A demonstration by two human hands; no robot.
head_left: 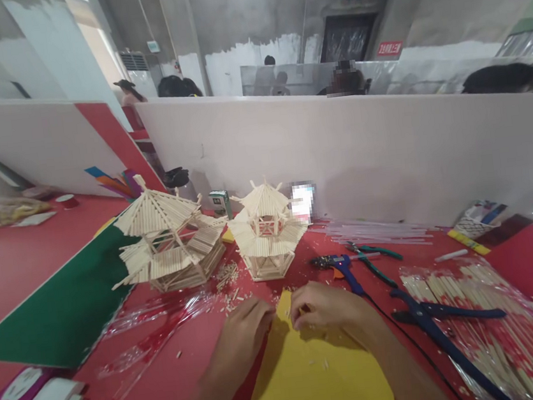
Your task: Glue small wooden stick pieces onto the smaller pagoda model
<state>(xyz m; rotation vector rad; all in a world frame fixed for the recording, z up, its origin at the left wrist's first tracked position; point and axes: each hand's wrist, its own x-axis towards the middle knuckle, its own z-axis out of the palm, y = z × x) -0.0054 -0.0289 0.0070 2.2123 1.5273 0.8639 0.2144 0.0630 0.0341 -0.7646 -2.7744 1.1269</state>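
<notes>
My left hand (244,337) and my right hand (324,306) rest close together on the far edge of a yellow sheet (315,374) lying on the red table (22,253). The fingers of both are curled in a pinch, and what they hold is too small to make out. Just beyond them stand two pagoda models built of thin wooden sticks: a larger one (170,243) to the left and a smaller one (267,232) in the middle. Stick offcuts (231,287) litter the table between the models and my hands.
A green mat (62,307) lies at the left, with clear plastic wrap (155,322) beside it. Blue glue gun (342,268), pliers (373,255) and dark blue cutters (434,322) lie to the right, next to bagged wooden sticks (492,322). A white partition (361,150) closes the far side; other people sit behind it.
</notes>
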